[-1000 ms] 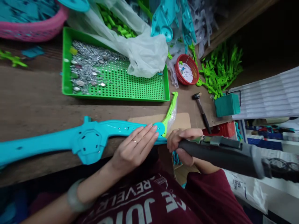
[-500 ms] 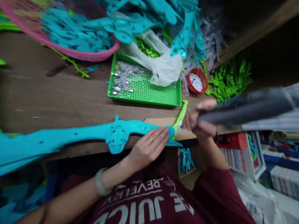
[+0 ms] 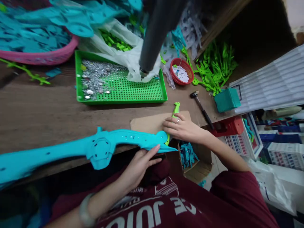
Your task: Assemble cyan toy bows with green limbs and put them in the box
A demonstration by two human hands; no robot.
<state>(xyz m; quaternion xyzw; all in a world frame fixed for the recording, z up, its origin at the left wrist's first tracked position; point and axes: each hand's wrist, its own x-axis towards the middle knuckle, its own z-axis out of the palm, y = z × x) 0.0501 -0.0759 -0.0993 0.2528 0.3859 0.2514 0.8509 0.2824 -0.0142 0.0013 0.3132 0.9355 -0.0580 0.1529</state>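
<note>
brown wooden counter (image 3: 42,110), worn, crowded along the far edge; white slatted crates (image 3: 268,85) and stacked bins to the right. flat cardboard piece (image 3: 147,123) at the near edge.

long turquoise plastic part (image 3: 102,148) lying along the near counter edge, left end blurred and cut off by the frame. green plastic piece (image 3: 175,110) at its right tip, mostly covered by the right hand (image 3: 184,128), fingers spread flat and pressing on it and the cardboard. left hand (image 3: 140,163) below the counter edge, fingers loosely extended, tips touching the underside of the turquoise part; firm grip not discernible. dark cylindrical tool (image 3: 156,34) hanging overhead, blurred, top cut off.

green perforated tray (image 3: 123,95): heap of small silver metal bits at its left end, translucent bag (image 3: 123,47) of green pieces spilling over its far right corner. pink basket (image 3: 40,57): turquoise parts. small red basket (image 3: 181,71): white discs. hammer (image 3: 201,107) and teal box (image 3: 226,98) beside it.
</note>
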